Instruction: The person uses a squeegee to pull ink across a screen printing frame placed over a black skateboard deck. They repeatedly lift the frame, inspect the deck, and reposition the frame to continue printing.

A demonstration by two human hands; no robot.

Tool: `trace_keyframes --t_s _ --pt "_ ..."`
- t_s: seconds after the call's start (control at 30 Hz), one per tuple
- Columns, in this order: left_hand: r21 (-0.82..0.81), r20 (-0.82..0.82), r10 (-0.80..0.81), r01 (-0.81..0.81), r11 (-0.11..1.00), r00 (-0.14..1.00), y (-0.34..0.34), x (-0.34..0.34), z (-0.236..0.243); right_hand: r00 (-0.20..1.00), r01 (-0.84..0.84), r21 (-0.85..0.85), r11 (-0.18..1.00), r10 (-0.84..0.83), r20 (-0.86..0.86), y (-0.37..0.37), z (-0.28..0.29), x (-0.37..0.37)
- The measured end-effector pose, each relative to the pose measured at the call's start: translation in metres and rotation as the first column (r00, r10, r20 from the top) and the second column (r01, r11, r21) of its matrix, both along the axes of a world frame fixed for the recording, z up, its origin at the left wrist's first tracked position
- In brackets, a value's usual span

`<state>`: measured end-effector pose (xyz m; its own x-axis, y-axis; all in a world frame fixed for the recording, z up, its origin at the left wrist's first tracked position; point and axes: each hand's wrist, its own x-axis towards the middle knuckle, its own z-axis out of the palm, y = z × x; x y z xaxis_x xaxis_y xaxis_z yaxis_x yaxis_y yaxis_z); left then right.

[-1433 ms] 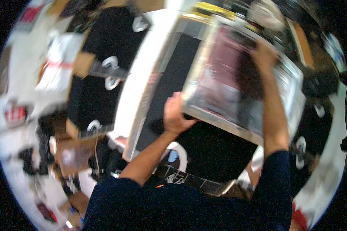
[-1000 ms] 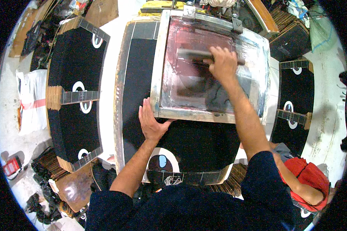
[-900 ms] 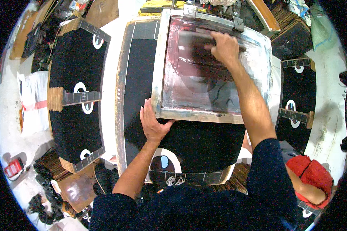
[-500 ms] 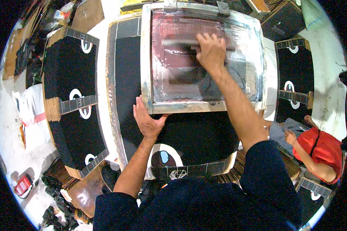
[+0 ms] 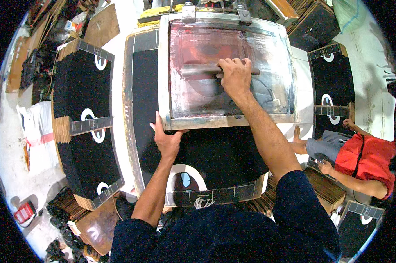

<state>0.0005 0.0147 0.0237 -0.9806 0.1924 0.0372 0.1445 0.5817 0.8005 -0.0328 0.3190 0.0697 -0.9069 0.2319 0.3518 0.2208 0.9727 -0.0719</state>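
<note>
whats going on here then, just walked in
A person grips a long bar-shaped tool in the right hand, over the red-smeared screen of a pale frame. The left hand is spread at the frame's near left corner. The frame lies over a large black panel, covering only part of it. Another person in red is low down at the right.

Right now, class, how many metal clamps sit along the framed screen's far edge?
2: one metal clamp nearer the framed screen's far left corner, the second clamp farther right. None there appears hidden.
</note>
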Motion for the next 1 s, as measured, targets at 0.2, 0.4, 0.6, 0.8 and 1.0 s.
trace_keyframes --t_s 0.2,0.4,0.6,0.8,1.0 --pt "0.127 0.073 0.004 -0.013 0.992 0.997 -0.004 -0.001 0.013 0.992 -0.083 -0.132 0.988 0.094 0.079 0.036 0.021 -0.041" --pt "0.12 0.026 0.011 -0.014 0.993 1.0 -0.005 -0.002 0.009 0.93 -0.04 -0.195 0.98 0.108 0.351 0.041 0.023 -0.033" --pt "0.158 0.109 0.021 -0.038 0.987 0.994 -0.007 -0.003 0.006 0.943 -0.074 -0.18 0.981 0.127 0.306 0.082 0.011 -0.101" --pt "0.191 0.126 0.014 -0.039 0.981 0.992 -0.004 -0.004 0.011 0.943 -0.029 -0.148 0.989 0.076 0.324 0.116 0.003 -0.168" --pt "0.221 0.154 0.002 -0.037 0.974 0.988 -0.004 -0.004 0.01 0.996 0.008 -0.105 0.994 0.001 0.088 0.036 -0.005 -0.053"
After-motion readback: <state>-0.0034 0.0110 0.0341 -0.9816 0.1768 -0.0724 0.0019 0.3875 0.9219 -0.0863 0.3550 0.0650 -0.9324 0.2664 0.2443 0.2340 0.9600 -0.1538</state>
